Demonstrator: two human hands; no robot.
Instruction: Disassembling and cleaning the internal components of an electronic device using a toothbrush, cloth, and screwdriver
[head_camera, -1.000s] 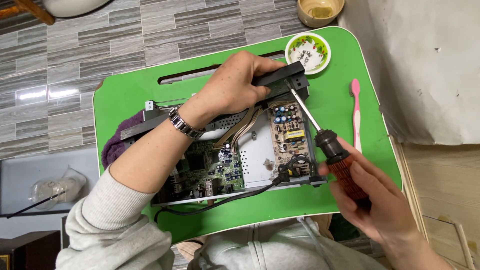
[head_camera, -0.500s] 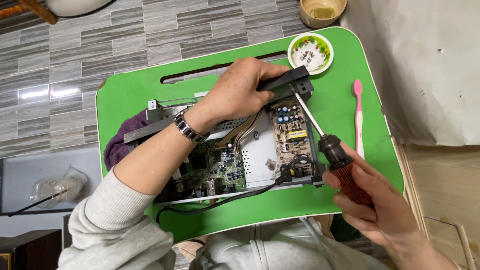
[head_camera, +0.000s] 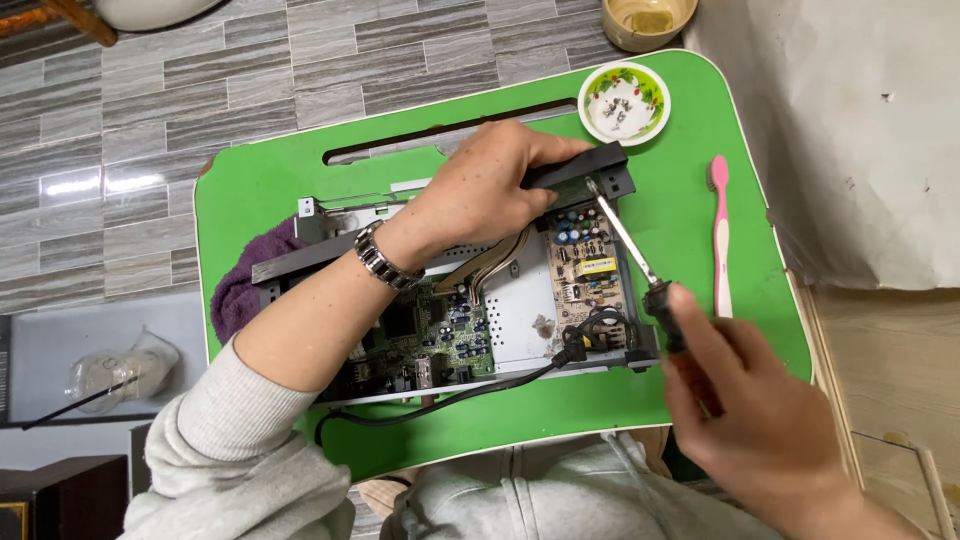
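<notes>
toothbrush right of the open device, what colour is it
Pink, seen in the head view: the toothbrush lies on the green tray.

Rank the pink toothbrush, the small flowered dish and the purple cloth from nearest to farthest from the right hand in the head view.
Measured from the right hand, which holds the screwdriver:
1. Pink toothbrush, just above the hand at the tray's right side.
2. Small flowered dish, at the tray's top right corner.
3. Purple cloth, far across at the tray's left edge, partly under the opened device.

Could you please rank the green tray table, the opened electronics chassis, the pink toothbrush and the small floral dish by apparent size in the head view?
1. green tray table
2. opened electronics chassis
3. pink toothbrush and small floral dish: the toothbrush is longer, the dish wider, so I would not rank them.
</notes>
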